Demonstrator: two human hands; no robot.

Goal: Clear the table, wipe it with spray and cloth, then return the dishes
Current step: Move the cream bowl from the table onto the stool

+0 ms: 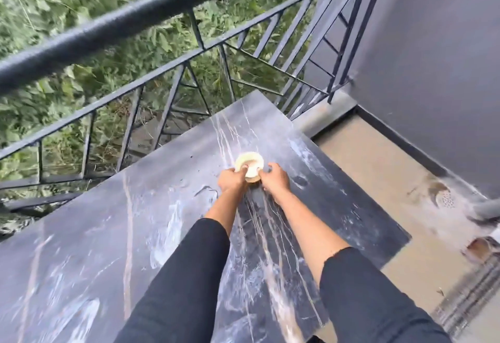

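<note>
A small cream bowl (249, 165) is held at the far middle of a dark marble table (108, 248) on a balcony, gripped at its near rim by both hands. The left hand (232, 180) is closed on the left edge, thumb inside; the right hand (276, 180) is closed on the right edge. The bowl lies straight ahead, equally near to each hand, beside the iron railing (162, 80). Smears are seen on the tabletop, which suggests the dishes are being returned.

One bowl (249, 166) (cream), one table (108, 234)
</note>
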